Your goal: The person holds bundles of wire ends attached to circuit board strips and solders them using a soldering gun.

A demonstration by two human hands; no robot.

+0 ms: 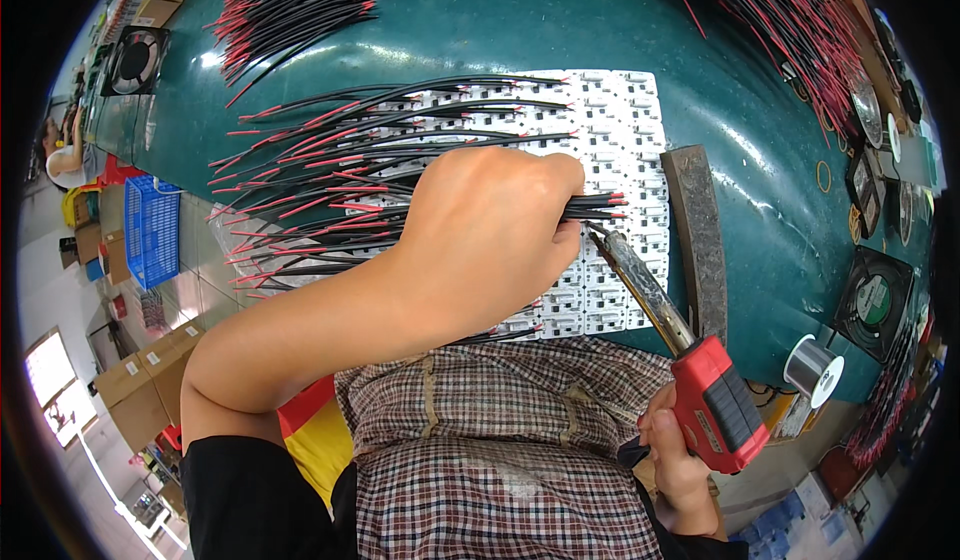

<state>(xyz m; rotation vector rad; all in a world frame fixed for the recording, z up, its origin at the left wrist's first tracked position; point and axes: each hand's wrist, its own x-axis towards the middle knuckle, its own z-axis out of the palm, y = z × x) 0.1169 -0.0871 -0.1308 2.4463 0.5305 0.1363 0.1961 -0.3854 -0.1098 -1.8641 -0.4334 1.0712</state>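
My left hand [490, 225] is closed on several black wires [605, 207] with red tips, their ends poking out past my fingers over the board. Under it lies a white circuit board panel [640, 160] carrying rows of small components. More black and red wires [330, 125] stretch leftward from the panel. In my right hand [678, 455] is a red and black soldering gun [718, 405], gripped by its handle. Its tip points up and left, close to the wire ends at my left fingers; whether it touches them I cannot tell.
A dark bar [697, 245] lies along the panel's right edge. Bundles of wires [300, 5] rest on the green table [480, 20]. At right are a solder spool [812, 370] and a fan [872, 300]. A blue basket [152, 230] and a distant person [68, 160] are at left.
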